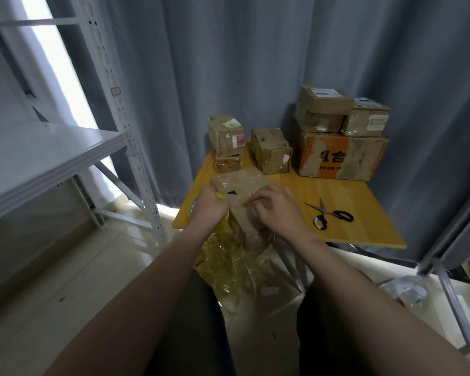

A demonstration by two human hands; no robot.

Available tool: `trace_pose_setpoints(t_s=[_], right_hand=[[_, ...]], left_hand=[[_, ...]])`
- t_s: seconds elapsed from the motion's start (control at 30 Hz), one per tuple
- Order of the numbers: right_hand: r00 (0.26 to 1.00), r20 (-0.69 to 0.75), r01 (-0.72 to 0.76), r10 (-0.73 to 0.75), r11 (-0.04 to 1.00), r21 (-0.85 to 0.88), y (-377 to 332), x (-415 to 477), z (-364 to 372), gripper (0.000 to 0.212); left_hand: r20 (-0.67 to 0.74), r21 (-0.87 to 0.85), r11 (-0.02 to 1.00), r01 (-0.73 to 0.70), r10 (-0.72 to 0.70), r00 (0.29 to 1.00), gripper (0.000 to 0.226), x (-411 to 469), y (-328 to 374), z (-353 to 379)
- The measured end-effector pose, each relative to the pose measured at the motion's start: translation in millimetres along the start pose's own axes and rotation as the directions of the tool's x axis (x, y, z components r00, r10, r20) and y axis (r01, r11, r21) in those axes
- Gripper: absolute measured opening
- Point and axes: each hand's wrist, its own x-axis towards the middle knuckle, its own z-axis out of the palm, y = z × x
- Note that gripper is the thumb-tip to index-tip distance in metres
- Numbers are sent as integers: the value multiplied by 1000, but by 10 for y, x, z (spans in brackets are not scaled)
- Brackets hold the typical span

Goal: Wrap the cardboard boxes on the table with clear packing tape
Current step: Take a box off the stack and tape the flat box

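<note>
Head camera: a person seated at a small wooden table (364, 226) works on a cardboard box (242, 180), which lies at the table's near left corner and juts past the edge toward the lap. The left hand (210, 203) curls its fingers around a yellow tape roll (223, 222) held against the box's left side. The right hand (277, 210) rests on the box top with bent fingers, tips down on the cardboard; whether they pinch a tape end or only press cannot be told.

The job appears to be mid-course. A glossy band crosses the far end of the lid, while the near faces look matte and bare. The boxes at the back of the table – a pair at the left (225, 134), a squat one in the middle (272, 150) and a stack on a large orange-printed carton (339, 156) – catch the light like film-covered card (probably taped already, though worn and creased). Black-handled scissors (329, 214) lie open near the right hand, untouched. A crumpled heap of yellowish film (228, 261) sags below the table edge.
</note>
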Motion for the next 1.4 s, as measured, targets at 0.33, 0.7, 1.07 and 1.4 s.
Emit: trace_pose_setpoints(t_s=[0.33, 0.7, 1.07, 1.4], right_hand=[[988, 94, -117, 124, 990, -84, 511, 848, -284, 21], [916, 38, -387, 399, 906, -169, 732, 2402, -49, 89], [920, -54, -385, 389, 866, -319, 976, 2663, 95, 60], [933, -233, -273, 274, 961, 36, 775, 2660, -97, 24]], left_hand=[[116, 177, 978, -112, 93, 989, 53, 868, 317, 260], [292, 222, 968, -118, 49, 955, 78, 1277, 238, 499], [318, 231, 970, -76, -1, 948, 83, 1350, 295, 506], [327, 202, 977, -72, 2, 945, 85, 1356, 322, 523]])
